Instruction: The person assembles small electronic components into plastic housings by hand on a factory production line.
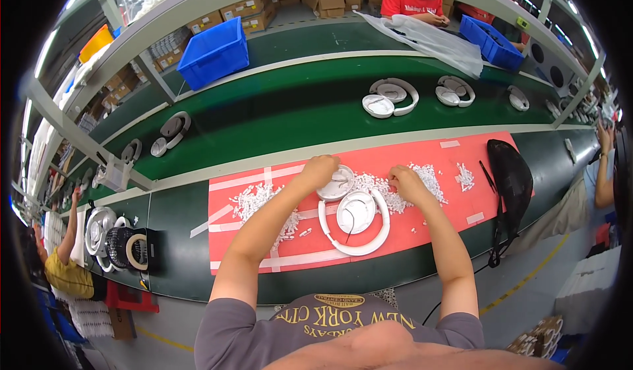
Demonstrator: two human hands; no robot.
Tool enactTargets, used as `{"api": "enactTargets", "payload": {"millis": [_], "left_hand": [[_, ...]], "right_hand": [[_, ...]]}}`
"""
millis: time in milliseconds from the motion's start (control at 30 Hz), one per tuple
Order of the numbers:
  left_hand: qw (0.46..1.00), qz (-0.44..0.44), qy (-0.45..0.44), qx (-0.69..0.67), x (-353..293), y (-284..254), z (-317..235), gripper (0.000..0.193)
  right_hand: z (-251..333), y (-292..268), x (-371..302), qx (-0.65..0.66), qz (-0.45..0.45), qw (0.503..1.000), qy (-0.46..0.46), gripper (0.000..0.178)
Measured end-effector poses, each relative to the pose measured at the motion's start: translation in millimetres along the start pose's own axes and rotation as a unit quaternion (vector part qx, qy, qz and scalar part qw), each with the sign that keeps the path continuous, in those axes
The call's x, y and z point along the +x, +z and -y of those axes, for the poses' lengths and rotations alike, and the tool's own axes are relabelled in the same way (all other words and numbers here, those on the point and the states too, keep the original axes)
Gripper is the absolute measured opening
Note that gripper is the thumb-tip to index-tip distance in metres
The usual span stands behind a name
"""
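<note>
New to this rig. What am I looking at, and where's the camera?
There is no robot here: these are a person's bare hands. The single picture comes from the left of two wide fisheye cameras on the person's head, looking down, so straight edges bend and the forearms enter from below. On the bench lies a red mat with white headphones, heaps of small white pieces and a black bag. The left hand is at the rim of the upper ear cup; whether it grips it is hard to tell. The right hand is over the pieces; anything in its fingers is too small to make out. Beyond, more headphones lie on a green belt.
</note>
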State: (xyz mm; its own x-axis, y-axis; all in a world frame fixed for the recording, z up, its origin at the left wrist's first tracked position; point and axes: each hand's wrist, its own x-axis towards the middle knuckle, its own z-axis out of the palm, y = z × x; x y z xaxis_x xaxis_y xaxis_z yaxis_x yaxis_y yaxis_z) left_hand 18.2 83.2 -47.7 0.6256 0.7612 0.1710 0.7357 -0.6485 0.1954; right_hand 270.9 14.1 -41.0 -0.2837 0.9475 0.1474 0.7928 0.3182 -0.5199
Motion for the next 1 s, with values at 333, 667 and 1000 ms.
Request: {"api": "enactTargets", "payload": {"millis": [333,667,1000], "left_hand": [[0.953,0.082,-0.052,-0.286,-69.2,-95.9,32.3,0.018],[0.896,-0.112,-0.181,-0.389,-118.7,-69.9,14.6,0.016],[0.852,-0.253,-0.243,-0.389,-121.0,-32.5,5.8,0.017]], "right_hand": [[79.4,-50.0,11.7,0.321,-0.072,0.942,0.060,0.004],[200.7,-15.9,46.3,0.233,-0.063,0.970,0.012,0.006],[173.7,55.2,65.6,-0.034,-0.144,0.985,-0.092,0.010]]}}
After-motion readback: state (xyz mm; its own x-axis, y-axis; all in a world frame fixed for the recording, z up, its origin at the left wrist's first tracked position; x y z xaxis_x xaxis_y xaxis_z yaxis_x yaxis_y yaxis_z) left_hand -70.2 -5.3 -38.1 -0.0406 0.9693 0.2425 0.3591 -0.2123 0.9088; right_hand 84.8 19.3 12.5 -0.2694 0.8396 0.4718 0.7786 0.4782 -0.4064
